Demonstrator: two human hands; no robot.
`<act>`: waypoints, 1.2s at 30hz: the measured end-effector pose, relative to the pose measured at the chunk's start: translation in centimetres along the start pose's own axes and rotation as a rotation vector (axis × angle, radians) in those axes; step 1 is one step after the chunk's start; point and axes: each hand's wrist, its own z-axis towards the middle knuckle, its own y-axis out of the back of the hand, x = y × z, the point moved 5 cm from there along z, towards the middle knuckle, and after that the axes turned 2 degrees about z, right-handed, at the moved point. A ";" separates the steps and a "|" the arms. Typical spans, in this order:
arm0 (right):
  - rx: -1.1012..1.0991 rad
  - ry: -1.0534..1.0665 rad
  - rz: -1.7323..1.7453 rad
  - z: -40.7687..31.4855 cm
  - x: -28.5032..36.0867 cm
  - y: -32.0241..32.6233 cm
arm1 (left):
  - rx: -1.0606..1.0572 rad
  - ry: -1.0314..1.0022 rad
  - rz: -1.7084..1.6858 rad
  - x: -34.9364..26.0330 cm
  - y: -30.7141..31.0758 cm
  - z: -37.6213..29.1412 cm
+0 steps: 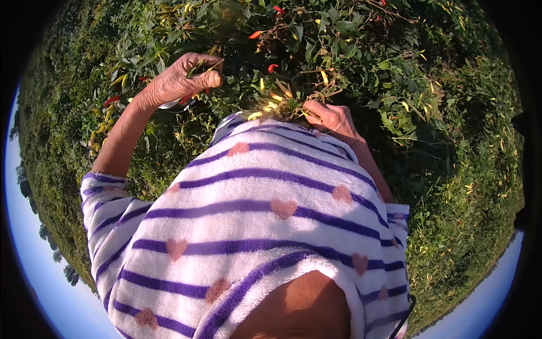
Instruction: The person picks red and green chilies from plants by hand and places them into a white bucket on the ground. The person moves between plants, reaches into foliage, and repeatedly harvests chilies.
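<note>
My left hand (186, 80) is raised over the pepper plants, thumb and fingers pinched around some slim green plant pieces (202, 68). Whether these are leaves, stems or small peppers is hard to make out. Just under that wrist shows a pale, shiny object (172, 104), mostly hidden, with red beside it. Close to the hem of my striped shirt (271, 178), my right hand (332, 118) grips a clump of dry stems (292, 112). Pale yellow chili peppers (266, 106) lie in and beside this clump. My right fingertips are partly covered by stems.
Dense pepper plants (347, 46) spread ahead and to both sides. Red chili peppers (255, 34) hang in front, and more yellow peppers (101, 127) cluster at the left. Deep shadow (423, 169) falls on the plants at right. Trees (70, 274) stand along the far left edge.
</note>
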 end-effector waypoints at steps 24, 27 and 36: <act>0.001 0.003 0.078 0.9 1.5 0.2 | 0.355 -0.328 1.094 -2.8 -8.3 3.8; -0.064 0.005 0.100 1.1 1.2 -0.5 | 0.149 -0.232 0.870 -2.1 -3.2 1.8; -0.118 0.017 0.103 0.7 -0.1 -1.1 | 0.104 -0.156 0.158 -1.6 -4.4 3.3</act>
